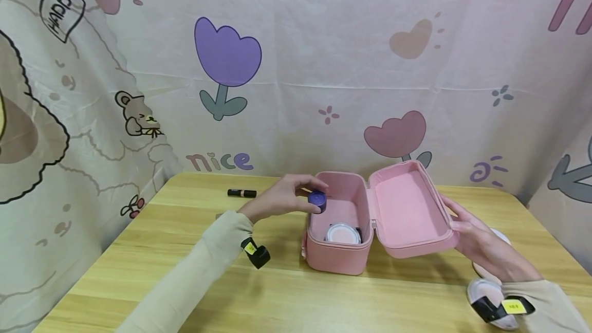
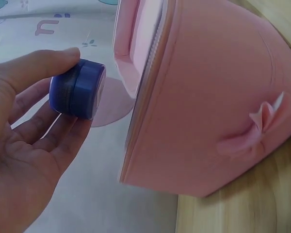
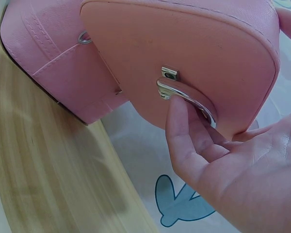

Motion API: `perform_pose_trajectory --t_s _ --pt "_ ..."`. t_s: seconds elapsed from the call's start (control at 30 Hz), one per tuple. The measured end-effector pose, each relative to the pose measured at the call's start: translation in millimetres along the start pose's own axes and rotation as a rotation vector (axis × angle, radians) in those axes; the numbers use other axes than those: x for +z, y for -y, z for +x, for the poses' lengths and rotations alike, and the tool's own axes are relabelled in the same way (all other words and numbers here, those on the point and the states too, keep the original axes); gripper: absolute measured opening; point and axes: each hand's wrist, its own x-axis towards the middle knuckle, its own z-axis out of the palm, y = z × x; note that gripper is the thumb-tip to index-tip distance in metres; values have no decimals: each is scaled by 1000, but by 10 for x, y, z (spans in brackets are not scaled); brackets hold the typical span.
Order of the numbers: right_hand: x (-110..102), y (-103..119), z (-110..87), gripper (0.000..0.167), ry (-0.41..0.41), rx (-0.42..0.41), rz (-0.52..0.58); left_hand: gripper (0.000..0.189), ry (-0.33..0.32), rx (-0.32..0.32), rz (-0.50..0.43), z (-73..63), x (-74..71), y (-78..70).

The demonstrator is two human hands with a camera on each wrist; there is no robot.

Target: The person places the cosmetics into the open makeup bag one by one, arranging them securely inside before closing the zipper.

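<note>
Pinching a small blue jar point(image 1: 317, 200) between thumb and fingers, a person's left hand point(image 1: 287, 200) is just right of the centre of the frame, at the left rim of an open pink case point(image 1: 336, 259). From the head view, I cannot tell whether the jar is over the opening or just outside it. At the right of the frame, the right hand point(image 1: 481, 240) grips the tilted lid point(image 1: 409, 207), its fingers bent at the silver handle point(image 3: 189, 100) in the right wrist view. A pale round compact point(image 1: 343, 234) lies at the near end of the case's inside.

The likeliest mishap is a dropped jar: it looks smooth, and a loosened pinch could let it slip outside onto the table point(image 1: 277, 299). Lowered carelessly, it might catch the rim or knock the compact. If the right hand tugged the lid, the whole case could shift or tip; letting go might make the lid swing.
</note>
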Motion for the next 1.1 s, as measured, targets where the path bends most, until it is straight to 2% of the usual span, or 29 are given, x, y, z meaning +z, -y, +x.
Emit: perform_pose_trajectory --t_s 0.2,0.43,0.7,0.87,1.1 --pt "2 -8 -4 58 0 6 3 43 11 16 -30 78 77 -38" --pt "3 -15 -10 56 -54 48 -49 40 32 -18 -1 116 218 -71" --pt "-7 -6 -23 58 -150 130 -99 43 87 46 4 216 422 -43" --pt "-3 -5 -23 58 -134 118 -96 45 115 61 37 236 507 -26" --pt "-9 -12 -24 58 -94 87 -71 44 123 27 66 242 558 -51"
